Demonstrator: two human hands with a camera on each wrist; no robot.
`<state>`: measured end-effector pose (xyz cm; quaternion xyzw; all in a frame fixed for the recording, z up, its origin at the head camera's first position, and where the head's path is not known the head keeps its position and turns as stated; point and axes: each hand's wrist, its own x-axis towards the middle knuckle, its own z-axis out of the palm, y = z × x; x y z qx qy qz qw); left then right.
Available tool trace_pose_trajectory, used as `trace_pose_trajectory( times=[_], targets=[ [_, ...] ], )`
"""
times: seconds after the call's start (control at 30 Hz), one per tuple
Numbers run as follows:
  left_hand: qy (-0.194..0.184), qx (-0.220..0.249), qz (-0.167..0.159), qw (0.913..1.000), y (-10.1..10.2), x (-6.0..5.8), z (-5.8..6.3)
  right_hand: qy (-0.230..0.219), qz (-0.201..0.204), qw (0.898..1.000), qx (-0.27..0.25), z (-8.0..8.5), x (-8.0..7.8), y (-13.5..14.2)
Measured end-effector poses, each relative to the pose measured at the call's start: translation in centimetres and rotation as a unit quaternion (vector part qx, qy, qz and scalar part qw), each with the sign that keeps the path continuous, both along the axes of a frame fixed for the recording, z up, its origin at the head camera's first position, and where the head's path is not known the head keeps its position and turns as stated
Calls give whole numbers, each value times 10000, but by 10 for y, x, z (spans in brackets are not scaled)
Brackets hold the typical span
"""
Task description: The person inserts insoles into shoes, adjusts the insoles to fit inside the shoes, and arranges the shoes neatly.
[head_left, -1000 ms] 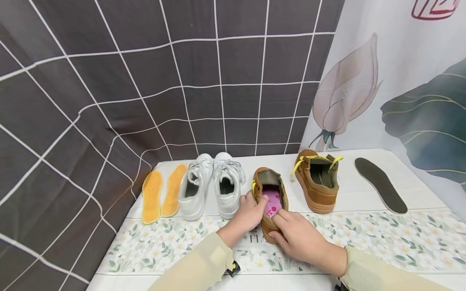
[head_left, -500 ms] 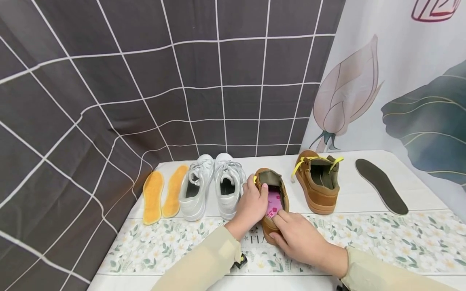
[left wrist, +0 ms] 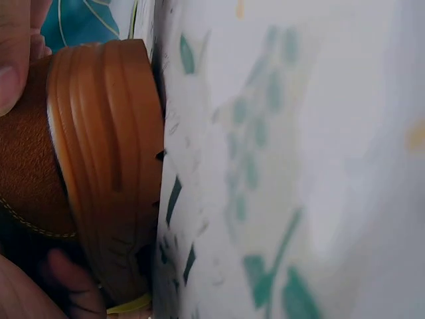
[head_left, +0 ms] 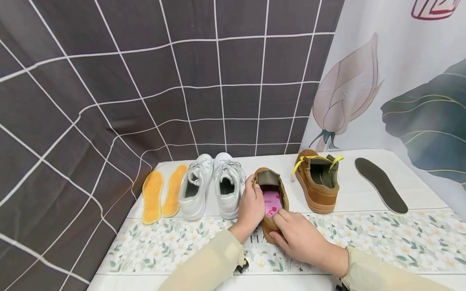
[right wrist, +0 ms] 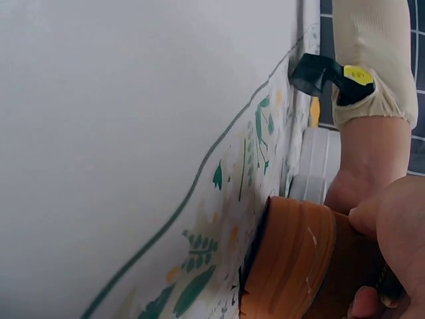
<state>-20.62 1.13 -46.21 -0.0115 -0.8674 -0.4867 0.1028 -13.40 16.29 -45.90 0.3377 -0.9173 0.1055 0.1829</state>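
Between my two hands a brown suede shoe [head_left: 268, 233] sits on the cloth, heel toward me. Inside it lies a pink patterned insole [head_left: 271, 203], its front part hidden under the upper. My left hand [head_left: 252, 208] grips the shoe's left side, thumb at the opening's edge. With my right hand [head_left: 300, 236] I pinch the heel collar; the fingertips reach over the rim beside the insole and the thumb presses the heel's outside. In the left wrist view the shoe's ridged sole [left wrist: 106, 153] stands on the cloth. My right thumb [right wrist: 365, 216] shows against the heel in the right wrist view.
White sneakers [head_left: 228, 198] stand just left of my left hand, with orange insoles [head_left: 152, 198] beyond. On the right are the matching brown shoe [head_left: 322, 196] with yellow laces and a dark insole [head_left: 382, 186]. A dark grid curtain [head_left: 240, 101] hangs behind.
My left thumb has come out from over the pink insole to the opening's left edge, and that hand has shifted forward along the shoe's side. My right hand stays at the heel.
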Motion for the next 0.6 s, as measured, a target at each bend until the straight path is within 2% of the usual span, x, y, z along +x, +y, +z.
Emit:
trace_pose_trajectory(
  times=[0.13, 0.33, 0.5, 0.6],
  targets=[
    [-51, -322, 59, 9995, 0, 2, 0, 1, -5, 10000, -39, 0, 0, 1],
    [-390, -777, -216, 9960, -4, 0, 3, -28, -8, 10000, -52, 0, 1, 2],
    [-460, -957, -285, 9939, -8, -2, 5, -144, 149, 9998, -40, 3, 0, 6],
    [-504, -1016, -369, 9929, -10, -3, 5, -379, 218, 9990, -53, 7, 0, 9]
  ],
)
